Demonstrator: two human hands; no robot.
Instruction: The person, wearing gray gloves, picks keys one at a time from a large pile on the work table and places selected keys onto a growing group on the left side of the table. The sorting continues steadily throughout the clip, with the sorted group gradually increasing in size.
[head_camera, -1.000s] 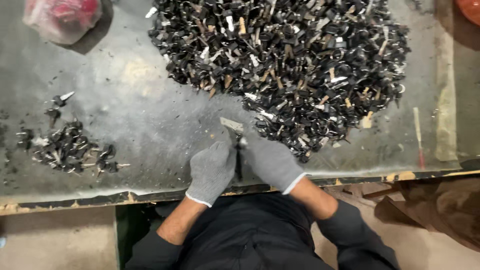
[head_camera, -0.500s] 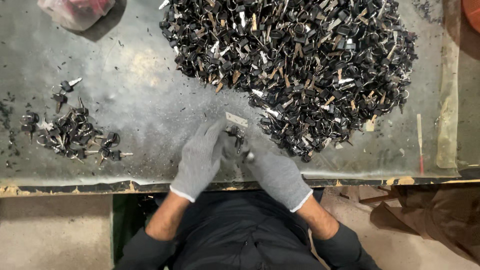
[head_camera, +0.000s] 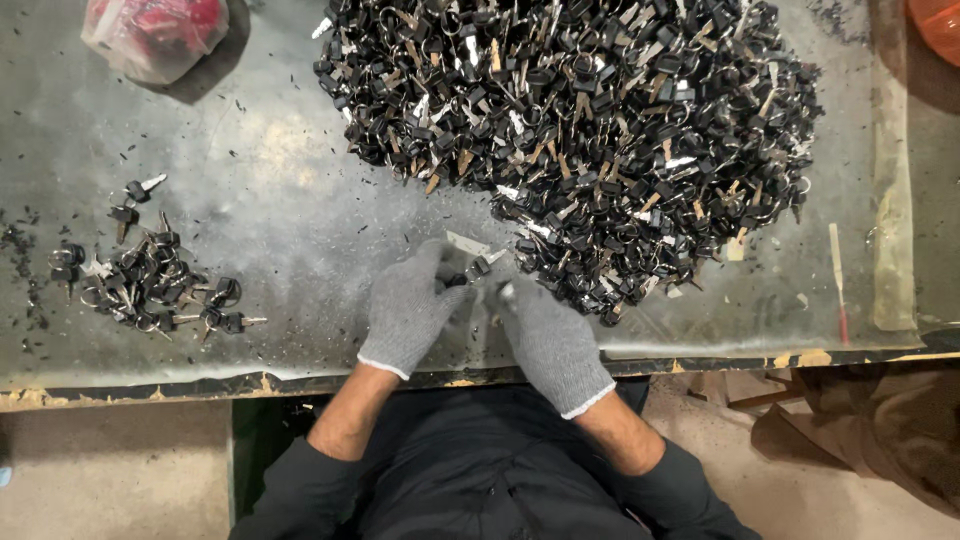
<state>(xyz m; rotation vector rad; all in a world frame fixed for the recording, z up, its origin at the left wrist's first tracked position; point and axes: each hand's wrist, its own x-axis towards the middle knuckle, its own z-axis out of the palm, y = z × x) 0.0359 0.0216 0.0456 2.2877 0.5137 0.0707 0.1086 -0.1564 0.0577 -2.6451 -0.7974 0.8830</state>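
- Seen from above: two hands in grey knitted gloves, brought together at the near edge of a worn grey metal-topped workbench (head_camera: 260, 150).
- Left hand (head_camera: 408, 308) angled up and to the right, fingers curled inward, closed around a small black-headed key (head_camera: 458, 280) pinched at the fingertips.
- Right hand (head_camera: 548, 338) angled up and to the left, fingers bunched and closed toward the same key, fingertips just beside those of the left; whether actually gripping it cannot be told.
- Both forearms bare between glove cuffs and dark sleeves, elbows spread out, wrists converging over the bench edge.
- Key held low over the bench, just in front of the near fringe of a large heap of black-headed keys on metal rings (head_camera: 590, 130), filling the upper middle and right of the bench.
- Smaller cluster of similar black-headed keys (head_camera: 150, 275) lying well apart on the left side of the bench.
- Clear plastic bag with red contents (head_camera: 155, 35) at the far left corner.
- Thin pale stick with a red tip (head_camera: 838, 280) lying to the right of the heap.
- Black specks scattered across the bench surface.
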